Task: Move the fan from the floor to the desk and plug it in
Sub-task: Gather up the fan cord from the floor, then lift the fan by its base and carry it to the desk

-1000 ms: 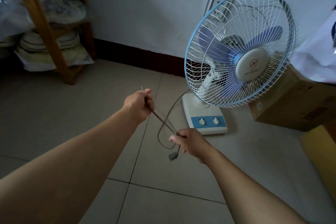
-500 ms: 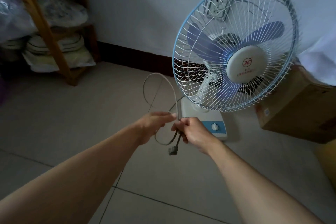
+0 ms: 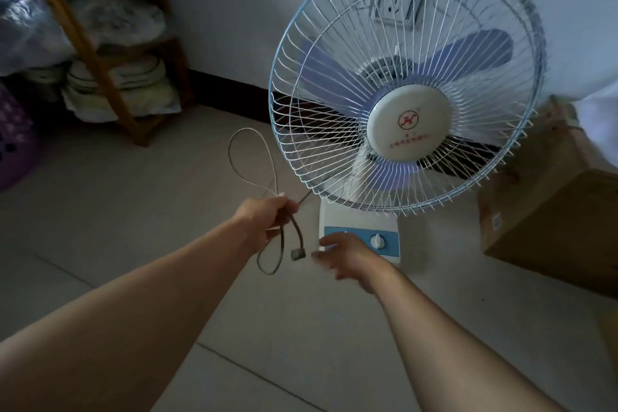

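A white table fan [image 3: 409, 125] with blue blades and a wire cage stands on the tiled floor, its base [image 3: 359, 237] showing a blue panel with a knob. My left hand [image 3: 267, 216] is shut on the fan's grey cord [image 3: 250, 157], which loops above and below the fist. The plug [image 3: 297, 254] dangles just under that hand. My right hand [image 3: 347, 254] is open, fingers spread, right in front of the base's left corner and holding nothing. A wall socket [image 3: 396, 0] shows through the cage on the white wall.
A cardboard box [image 3: 548, 211] sits on the floor right of the fan. A wooden rack [image 3: 100, 70] with bagged bedding stands at the back left, and a purple basket [image 3: 13, 144] at the far left. Tiled floor lies in front.
My right hand has let go of the cord and moved right toward the fan's base. The left hand now holds the gathered cord loops alone. The view has come closer to the fan.
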Tool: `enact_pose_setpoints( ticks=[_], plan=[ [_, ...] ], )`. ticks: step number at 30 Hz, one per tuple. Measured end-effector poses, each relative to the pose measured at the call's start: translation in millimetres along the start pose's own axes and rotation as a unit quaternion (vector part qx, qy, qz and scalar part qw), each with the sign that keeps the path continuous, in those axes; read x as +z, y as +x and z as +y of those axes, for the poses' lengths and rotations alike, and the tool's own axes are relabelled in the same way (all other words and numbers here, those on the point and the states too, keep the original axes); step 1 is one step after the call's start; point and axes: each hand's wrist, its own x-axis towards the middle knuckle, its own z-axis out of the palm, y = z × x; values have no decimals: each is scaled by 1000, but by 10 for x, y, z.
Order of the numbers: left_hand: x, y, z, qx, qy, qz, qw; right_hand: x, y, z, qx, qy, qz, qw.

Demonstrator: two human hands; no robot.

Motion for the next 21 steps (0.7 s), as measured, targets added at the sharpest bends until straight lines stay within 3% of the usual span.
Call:
enact_pose_setpoints(
  ticks=[7, 21],
  plan=[
    [26, -21, -183, -2, -34, 4, 999, -121, 150, 246, 20, 101, 99, 990],
    [503, 725, -594, -8, 8, -16, 1000, -520, 444, 848, 90, -4, 271, 958]
  ],
)
